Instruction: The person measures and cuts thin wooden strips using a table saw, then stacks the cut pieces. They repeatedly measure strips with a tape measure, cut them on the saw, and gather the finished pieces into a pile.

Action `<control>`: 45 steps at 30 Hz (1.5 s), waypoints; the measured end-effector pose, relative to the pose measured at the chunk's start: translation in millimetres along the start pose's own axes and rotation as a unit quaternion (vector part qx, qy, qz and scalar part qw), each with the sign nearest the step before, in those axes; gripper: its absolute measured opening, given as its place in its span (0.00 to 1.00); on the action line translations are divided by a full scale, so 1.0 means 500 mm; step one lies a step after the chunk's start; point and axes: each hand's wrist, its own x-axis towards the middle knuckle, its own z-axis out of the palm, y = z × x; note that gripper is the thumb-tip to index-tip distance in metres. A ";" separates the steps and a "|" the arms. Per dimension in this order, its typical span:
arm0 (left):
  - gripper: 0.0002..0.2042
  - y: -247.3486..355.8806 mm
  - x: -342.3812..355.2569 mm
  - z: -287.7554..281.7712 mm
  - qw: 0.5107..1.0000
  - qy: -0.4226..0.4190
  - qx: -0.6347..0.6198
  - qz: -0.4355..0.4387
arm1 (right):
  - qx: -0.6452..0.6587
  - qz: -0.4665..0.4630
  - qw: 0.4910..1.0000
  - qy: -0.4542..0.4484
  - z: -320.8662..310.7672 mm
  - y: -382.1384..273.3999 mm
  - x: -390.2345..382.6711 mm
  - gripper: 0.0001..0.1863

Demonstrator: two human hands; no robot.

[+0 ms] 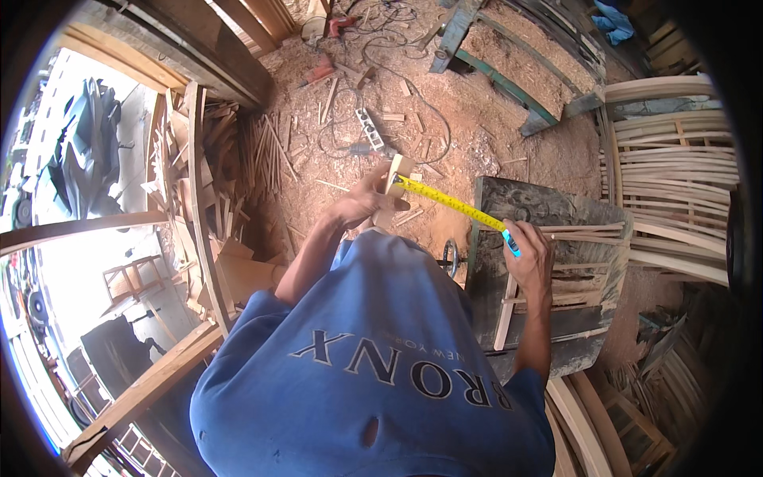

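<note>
My left hand (367, 200) is closed around a pale wooden block (403, 166), held up in front of my chest. The hooked end of a yellow tape blade (449, 202) meets this wood beside my fingers. From there the blade stretches out to the right, sloping a little toward me. At its other end my right hand (528, 253) grips the tape measure (510, 243), whose blue case shows between the fingers. The lower part of the wood is partly hidden behind my left hand and shirt.
A dark workbench (509, 199) with wooden strips stands at my right. Curved slats (675, 151) are stacked beyond it. A white power strip (369, 129), cables and red power tools (318, 71) lie on the sawdust-strewn floor. Scrap wood (274, 147) piles up at left, beside a wooden post (195, 159).
</note>
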 end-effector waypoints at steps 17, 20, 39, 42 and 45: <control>0.40 -0.450 -0.255 -0.241 0.770 0.483 0.234 -0.344 | 0.168 0.056 0.964 -0.196 0.309 -0.075 -0.088 0.18; 0.40 -0.475 -0.314 -0.292 0.757 0.517 0.191 -0.350 | 0.187 0.035 0.964 -0.184 0.333 -0.046 -0.068 0.17; 0.37 -0.333 -0.302 -0.918 0.679 0.582 0.234 -0.381 | 0.166 0.355 0.879 -0.270 0.645 -0.179 0.187 0.24; 0.35 -0.321 -0.280 -1.008 0.684 0.556 0.312 -0.355 | 0.145 0.401 0.860 -0.279 0.683 -0.173 0.257 0.24; 0.34 -0.312 -0.256 -1.086 0.699 0.515 0.335 -0.367 | 0.150 0.383 0.877 -0.249 0.717 -0.144 0.336 0.21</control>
